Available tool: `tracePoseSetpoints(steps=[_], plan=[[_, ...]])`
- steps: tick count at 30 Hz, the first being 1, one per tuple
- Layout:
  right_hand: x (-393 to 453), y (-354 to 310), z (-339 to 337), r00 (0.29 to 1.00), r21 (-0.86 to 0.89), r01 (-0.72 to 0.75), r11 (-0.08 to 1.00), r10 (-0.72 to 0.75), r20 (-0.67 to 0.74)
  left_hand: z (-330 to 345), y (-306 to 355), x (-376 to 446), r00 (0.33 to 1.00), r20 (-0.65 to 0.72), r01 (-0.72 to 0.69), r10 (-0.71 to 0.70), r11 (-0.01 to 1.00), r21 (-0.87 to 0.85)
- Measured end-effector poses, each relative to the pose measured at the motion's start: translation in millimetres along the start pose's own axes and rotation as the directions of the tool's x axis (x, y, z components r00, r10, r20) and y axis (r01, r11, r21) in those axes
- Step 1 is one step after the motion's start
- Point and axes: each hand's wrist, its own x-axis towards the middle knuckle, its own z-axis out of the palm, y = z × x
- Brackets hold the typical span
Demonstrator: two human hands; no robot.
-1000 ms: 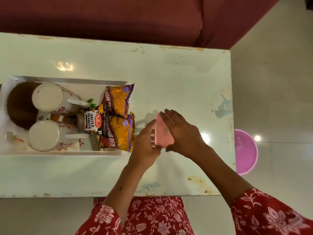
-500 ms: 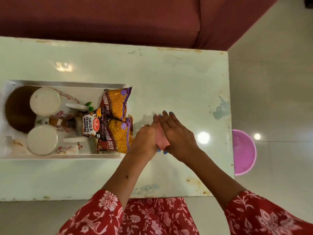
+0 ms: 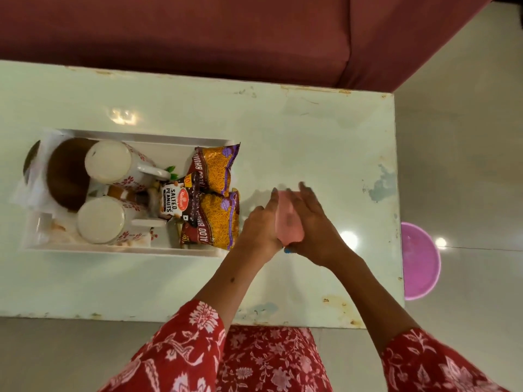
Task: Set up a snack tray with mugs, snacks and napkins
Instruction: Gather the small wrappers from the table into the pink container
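A folded pink napkin (image 3: pixel 288 220) is pressed between my left hand (image 3: pixel 260 224) and my right hand (image 3: pixel 314 227), just right of the white tray (image 3: pixel 135 248) on the pale green table. Inside the tray stand two white mugs with red flowers, the far mug (image 3: pixel 109 162) and the near mug (image 3: pixel 102 220). Right of them lie a salted peanuts packet (image 3: pixel 169 203) and two yellow aloo bhujia packets (image 3: pixel 216 169) (image 3: pixel 219 222). A brown round bowl (image 3: pixel 66 174) sits at the tray's left end.
A maroon sofa (image 3: pixel 198 32) runs along the table's far edge. A pink plastic bowl (image 3: pixel 420 264) sits on the floor past the table's right edge. Bare tabletop (image 3: pixel 311 131) lies behind my hands.
My hands have closed together around the pink napkin, which now stands more on edge between the palms. The tray's contents have not moved.
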Motion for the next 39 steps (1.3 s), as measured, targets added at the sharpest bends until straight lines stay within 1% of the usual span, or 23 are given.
tracePoseSetpoints(steps=[2,3,4,5,6,8,9,12,14,16,19,23,26,30,34,37,39], plan=[[-9.6,2.5,13.4,0.992,0.215,-0.09,0.972,0.106,-0.067,2.9,-8.3,-7.7,1.0,-0.006,-0.01,0.01,0.999,-0.04],[-17.0,4.2,19.6,0.978,0.343,-0.161,0.925,0.197,-0.074,5.5,-12.6,-11.9,1.0,-0.01,-0.01,0.01,0.998,-0.064],[-25.8,6.4,25.7,0.953,0.465,-0.23,0.855,0.294,-0.069,9.3,-16.3,-16.4,1.0,-0.007,-0.01,0.009,0.996,-0.089],[-35.2,9.2,31.9,0.928,0.544,-0.274,0.793,0.367,-0.067,13.6,-18.7,-21.8,1.0,0.006,-0.009,0.009,0.994,-0.111],[-44.9,11.6,38.7,0.908,0.565,-0.297,0.77,0.411,-0.083,19.0,-21.4,-28.1,1.0,0.023,-0.003,0.006,0.991,-0.131],[-61.8,15.1,51.9,0.865,0.555,-0.344,0.757,0.485,-0.126,30.2,-25.6,-42.4,0.999,0.045,0.018,-0.01,0.985,-0.17],[-68.1,16.3,57.1,0.839,0.583,-0.373,0.722,0.53,-0.12,35.4,-27.2,-49.8,0.999,0.042,0.03,-0.023,0.981,-0.192],[-76.1,18.9,63.1,0.791,0.691,-0.403,0.6,0.608,-0.066,45.7,-29.9,-68.5,0.997,-0.013,0.066,-0.074,0.949,-0.31],[-71.4,17.6,59.8,0.783,0.731,-0.387,0.563,0.619,-0.063,44.5,-30.1,-76.0,0.991,-0.082,0.067,-0.109,0.914,-0.401],[-59.8,13.3,54.3,0.785,0.744,-0.36,0.563,0.613,-0.084,36.5,-29.3,-79.9,0.975,-0.182,0.035,-0.126,0.901,-0.433],[-32.5,3.3,46.0,0.79,0.753,-0.315,0.577,0.599,-0.128,17.7,-31.3,-80.0,0.933,-0.319,-0.017,-0.168,0.864,-0.503],[3.3,-11.7,40.2,0.811,0.724,-0.27,0.635,0.555,-0.185,-7.4,-41.5,-76.8,0.874,-0.429,-0.072,-0.227,0.813,-0.577],[20.9,-19.8,39.6,0.816,0.715,-0.243,0.655,0.536,-0.214,-18.2,-51.6,-76.5,0.851,-0.45,-0.084,-0.269,0.777,-0.624],[31.8,-24.9,40.8,0.815,0.694,-0.241,0.678,0.53,-0.233,-22.9,-63.0,-77.4,0.844,-0.442,-0.058,-0.302,0.769,-0.637],[31.8,-27.8,42.9,0.813,0.668,-0.246,0.702,0.525,-0.252,-24.0,-69.7,-80.8,0.845,-0.443,-0.064,-0.3,0.766,-0.64],[32.3,-29.1,42.8,0.825,0.628,-0.242,0.739,0.498,-0.268,-23.3,-77.8,-82.7,0.851,-0.433,-0.066,-0.296,0.759,-0.647],[32.3,-29.4,44.2,0.824,0.611,-0.244,0.753,0.493,-0.279,-23.4,-85.5,-84.1,0.855,-0.435,-0.066,-0.281,0.774,-0.629]])
